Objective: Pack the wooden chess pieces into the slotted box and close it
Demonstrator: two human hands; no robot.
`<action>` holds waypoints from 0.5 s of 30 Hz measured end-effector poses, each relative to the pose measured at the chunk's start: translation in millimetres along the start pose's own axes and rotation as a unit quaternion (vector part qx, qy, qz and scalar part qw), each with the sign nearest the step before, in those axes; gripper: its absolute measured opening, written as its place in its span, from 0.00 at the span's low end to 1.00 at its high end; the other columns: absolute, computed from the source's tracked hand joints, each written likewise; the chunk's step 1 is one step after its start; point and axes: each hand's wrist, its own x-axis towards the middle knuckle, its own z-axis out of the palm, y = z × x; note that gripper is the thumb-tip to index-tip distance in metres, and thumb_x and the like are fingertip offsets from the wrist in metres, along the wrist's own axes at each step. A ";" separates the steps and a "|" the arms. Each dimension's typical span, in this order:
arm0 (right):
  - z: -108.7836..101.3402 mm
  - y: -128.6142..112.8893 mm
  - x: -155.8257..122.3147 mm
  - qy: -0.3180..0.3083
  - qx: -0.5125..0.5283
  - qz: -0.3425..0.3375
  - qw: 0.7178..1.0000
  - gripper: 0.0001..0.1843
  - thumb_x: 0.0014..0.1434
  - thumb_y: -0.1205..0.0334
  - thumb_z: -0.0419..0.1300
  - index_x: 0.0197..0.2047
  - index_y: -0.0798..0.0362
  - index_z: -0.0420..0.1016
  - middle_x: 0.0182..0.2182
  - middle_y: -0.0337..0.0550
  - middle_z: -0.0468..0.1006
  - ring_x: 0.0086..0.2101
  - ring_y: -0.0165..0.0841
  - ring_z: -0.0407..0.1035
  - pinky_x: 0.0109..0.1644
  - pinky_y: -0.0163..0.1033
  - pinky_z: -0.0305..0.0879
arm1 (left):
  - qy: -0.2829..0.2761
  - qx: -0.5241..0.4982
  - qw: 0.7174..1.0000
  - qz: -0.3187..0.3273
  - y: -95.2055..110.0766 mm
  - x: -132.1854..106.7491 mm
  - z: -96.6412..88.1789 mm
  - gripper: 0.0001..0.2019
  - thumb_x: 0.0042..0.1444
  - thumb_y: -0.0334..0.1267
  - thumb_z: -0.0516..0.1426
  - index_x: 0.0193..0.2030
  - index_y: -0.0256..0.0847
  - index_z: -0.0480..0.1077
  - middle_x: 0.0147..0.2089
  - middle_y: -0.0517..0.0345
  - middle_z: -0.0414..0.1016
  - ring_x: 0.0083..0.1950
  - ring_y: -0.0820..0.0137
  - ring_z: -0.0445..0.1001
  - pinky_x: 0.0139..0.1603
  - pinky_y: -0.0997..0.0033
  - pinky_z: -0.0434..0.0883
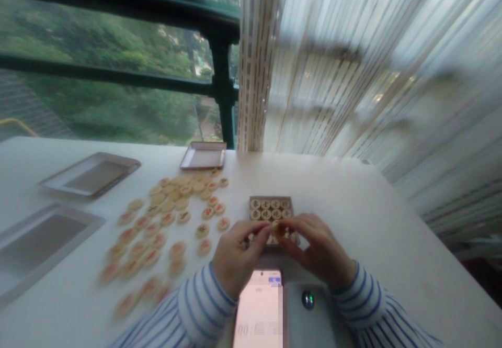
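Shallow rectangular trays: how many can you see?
4: a tray holding round beige pieces; another tray behind the scattered pieces; two more trays on the left, the nearer partly cropped.

1 head-worn view — forward, down over table [353, 206]

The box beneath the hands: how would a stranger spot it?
On the white table lies a phone. Just beyond it, partly under the left hand and right hand, is the small box; unlike the three trays to its left, it holds rows of black-marked discs.

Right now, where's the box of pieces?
Head view, lower centre: the box sits on the table, just beyond the phone, right of the loose pieces.
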 end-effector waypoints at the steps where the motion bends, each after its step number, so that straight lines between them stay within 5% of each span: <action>1: -0.7 0.7 0.0 -0.002 -0.002 0.002 1.000 0.11 0.56 0.62 0.58 0.44 0.51 0.69 0.36 0.43 0.77 0.36 0.32 0.70 0.41 0.39 0.61 | 0.008 0.012 1.000 0.005 -0.5 0.3 -0.8 0.09 0.53 0.42 0.56 0.37 0.43 0.75 0.34 0.59 0.78 0.34 0.70 0.73 0.32 0.71 0.69; 15: -11.7 18.0 -3.4 -0.025 -0.035 0.012 0.999 0.13 0.54 0.60 0.60 0.44 0.49 0.71 0.44 0.46 0.73 0.44 0.35 0.67 0.47 0.44 0.62 | 0.091 0.100 0.990 0.032 -14.8 9.2 -13.2 0.12 0.54 0.44 0.54 0.38 0.41 0.73 0.41 0.54 0.76 0.45 0.65 0.73 0.44 0.64 0.70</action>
